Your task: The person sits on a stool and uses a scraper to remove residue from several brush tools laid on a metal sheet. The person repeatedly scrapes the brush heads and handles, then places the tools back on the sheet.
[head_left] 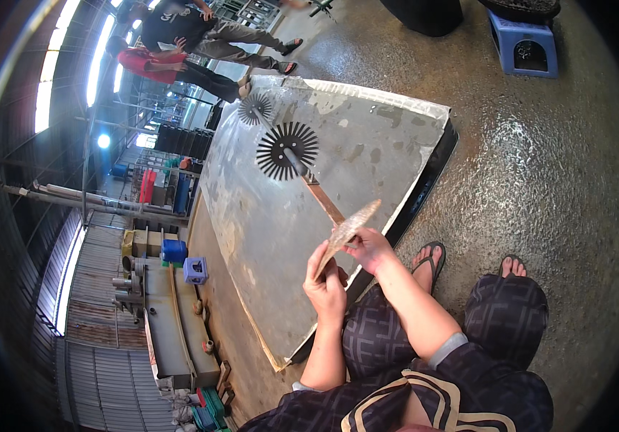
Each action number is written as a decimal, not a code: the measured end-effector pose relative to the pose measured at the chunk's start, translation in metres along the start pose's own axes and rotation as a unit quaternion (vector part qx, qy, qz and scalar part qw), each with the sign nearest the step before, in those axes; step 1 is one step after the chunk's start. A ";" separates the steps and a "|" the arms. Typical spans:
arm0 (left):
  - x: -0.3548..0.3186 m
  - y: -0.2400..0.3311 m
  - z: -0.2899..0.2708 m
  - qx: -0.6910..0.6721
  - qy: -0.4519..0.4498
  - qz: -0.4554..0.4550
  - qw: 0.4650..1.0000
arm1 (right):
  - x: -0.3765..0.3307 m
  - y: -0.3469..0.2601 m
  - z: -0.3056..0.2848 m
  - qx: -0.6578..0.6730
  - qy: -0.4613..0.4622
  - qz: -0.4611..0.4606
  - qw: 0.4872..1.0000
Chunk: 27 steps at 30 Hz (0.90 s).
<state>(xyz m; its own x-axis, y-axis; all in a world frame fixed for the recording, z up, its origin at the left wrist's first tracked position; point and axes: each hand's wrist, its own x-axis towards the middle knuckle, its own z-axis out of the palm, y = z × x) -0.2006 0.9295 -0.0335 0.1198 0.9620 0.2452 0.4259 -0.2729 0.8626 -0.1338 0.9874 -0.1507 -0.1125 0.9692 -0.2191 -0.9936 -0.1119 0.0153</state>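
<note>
My left hand [325, 284] is closed on a thin, mottled pale-brown flat piece [351, 229], seen nearly edge-on with a pointed upper end. On the right side of this piece, my right hand [369, 250] also grips it, though its fingertips are partly hidden. Just beyond my hands a wooden bar [326, 204] runs away to a black disc with radiating slots [287, 150], which has a metal rod at its centre. A second slotted disc [255, 109] appears farther off. I cannot tell whether the brown piece touches the bar.
A large grey platform [252, 245] with pale edges lies below my hands. Two people [212, 36] [158, 65] stand beyond its far end. A blue stool [524, 45] and a black tub [428, 14] are at far right; a long trough [169, 324] stands left. The floor [500, 158] looks wet.
</note>
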 end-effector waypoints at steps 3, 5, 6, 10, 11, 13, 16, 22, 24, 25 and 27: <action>0.015 -0.005 -0.005 -0.042 0.021 -0.048 0.998 | -0.013 -0.011 0.006 -0.121 0.058 -0.034 0.990; 0.026 -0.015 -0.006 -0.081 0.020 -0.118 0.990 | -0.010 -0.013 -0.007 -0.166 0.090 -0.056 0.980; 0.029 -0.020 -0.007 -0.081 0.006 -0.160 0.984 | -0.008 -0.014 -0.014 -0.189 0.106 -0.067 0.974; 0.039 -0.056 -0.009 -0.086 -0.025 -0.287 0.954 | -0.003 -0.017 -0.044 -0.276 0.162 -0.068 0.945; 0.042 -0.067 -0.011 -0.093 -0.037 -0.310 0.945 | 0.000 -0.017 -0.052 -0.296 0.173 -0.082 0.936; 0.043 -0.090 -0.012 -0.092 -0.047 -0.317 0.943 | -0.001 -0.018 -0.067 -0.314 0.186 -0.075 0.928; 0.037 -0.101 -0.002 -0.063 -0.008 -0.333 0.941 | 0.005 -0.022 -0.092 -0.321 0.218 -0.085 0.918; 0.033 -0.088 0.016 -0.070 -0.104 -0.309 0.943 | 0.005 -0.046 -0.083 -0.452 0.248 -0.135 0.847; 0.041 -0.080 0.022 -0.078 -0.121 -0.280 0.949 | 0.004 -0.058 -0.077 -0.438 0.291 -0.117 0.842; 0.047 -0.073 0.025 -0.084 -0.127 -0.262 0.953 | 0.004 -0.067 -0.071 -0.433 0.308 -0.111 0.840; 0.062 -0.054 0.029 -0.147 -0.117 -0.229 0.955 | 0.005 -0.092 -0.063 -0.428 0.330 -0.081 0.838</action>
<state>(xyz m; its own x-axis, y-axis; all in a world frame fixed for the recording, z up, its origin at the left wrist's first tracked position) -0.1902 1.0043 -0.0772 0.1929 0.9453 -0.2632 0.2160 0.2208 0.9511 -0.0422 0.9889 -0.2151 0.3329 0.6863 -0.6467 -0.5925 -0.3812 -0.7096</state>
